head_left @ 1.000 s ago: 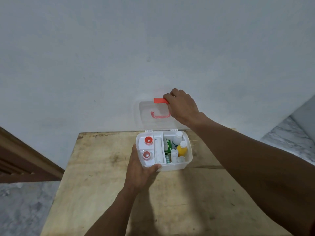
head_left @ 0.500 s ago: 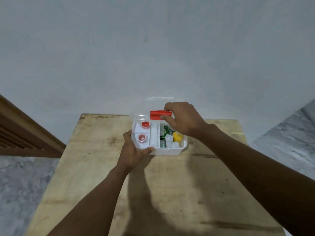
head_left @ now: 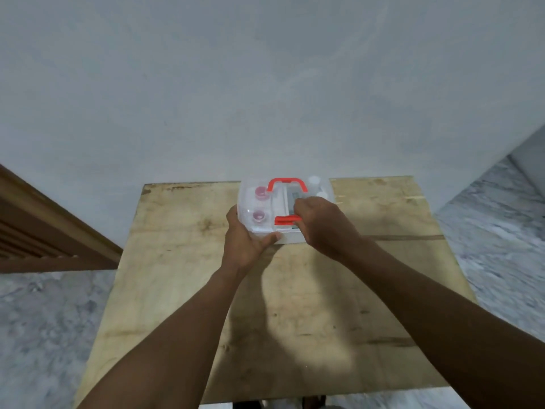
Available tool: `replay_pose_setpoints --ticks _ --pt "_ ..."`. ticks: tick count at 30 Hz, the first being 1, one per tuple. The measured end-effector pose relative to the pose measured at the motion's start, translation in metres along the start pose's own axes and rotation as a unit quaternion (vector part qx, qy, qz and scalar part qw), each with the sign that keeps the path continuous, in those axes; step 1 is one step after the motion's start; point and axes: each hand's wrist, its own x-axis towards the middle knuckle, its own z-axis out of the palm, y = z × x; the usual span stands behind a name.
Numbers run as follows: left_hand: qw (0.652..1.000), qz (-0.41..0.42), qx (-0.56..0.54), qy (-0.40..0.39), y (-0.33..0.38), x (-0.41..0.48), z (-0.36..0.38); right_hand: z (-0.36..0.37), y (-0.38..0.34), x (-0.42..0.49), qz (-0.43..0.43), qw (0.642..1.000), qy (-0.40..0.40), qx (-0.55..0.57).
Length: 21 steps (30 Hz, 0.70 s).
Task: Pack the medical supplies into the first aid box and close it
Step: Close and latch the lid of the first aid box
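Holding first aid box [head_left: 259, 231] lid down (red-capped bottles [head_left: 260, 192] inside), both hands.

The first aid box [head_left: 290, 238] is white plastic with a smooth, faintly shiny base, and its lid [head_left: 250, 199] is clear, glossy plastic through which the contents show blurred and pale. The handle [head_left: 287, 182] on the lid and the latch [head_left: 284, 220] at the front edge are opaque red plastic with a smooth finish. The desk [head_left: 182, 261] is bare, pale wood, matt and unvarnished in look, with dark stains, scuffs and visible grain. The wall [head_left: 265, 84] behind is matt grey-white plaster or paint, slightly mottled. The floor [head_left: 44, 320] looks like grey-veined marble or stone, smooth. At the left stands a brown wooden frame [head_left: 44, 228], smooth and dully shiny.
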Motion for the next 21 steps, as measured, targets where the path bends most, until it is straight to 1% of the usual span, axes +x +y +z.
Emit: replay_pose_setpoints --ticks 4,8,14,18,20,21 --pt "1.000 -0.011 0.012 -0.023 -0.001 0.001 -0.005 0.007 -0.001 -0.005 -0.007 0.999 -0.009 -0.045" --pt "0.999 -0.017 0.021 -0.038 -0.002 0.004 -0.008 0.018 -0.005 -0.011 -0.003 0.999 -0.010 -0.053" --pt "0.997 0.006 0.032 -0.071 -0.004 0.002 -0.012 0.007 0.007 -0.022 -0.018 0.994 -0.103 -0.008" --pt "0.995 0.047 0.003 -0.087 0.002 0.000 -0.015 -0.003 0.009 -0.022 -0.011 0.995 -0.089 0.038" --pt "0.995 0.053 0.007 -0.087 0.007 0.000 -0.015 -0.006 0.011 -0.022 0.011 0.994 -0.062 0.085" --pt "0.995 0.058 0.014 -0.083 0.009 -0.001 -0.016 -0.006 0.013 -0.023 0.025 0.993 -0.036 0.113"
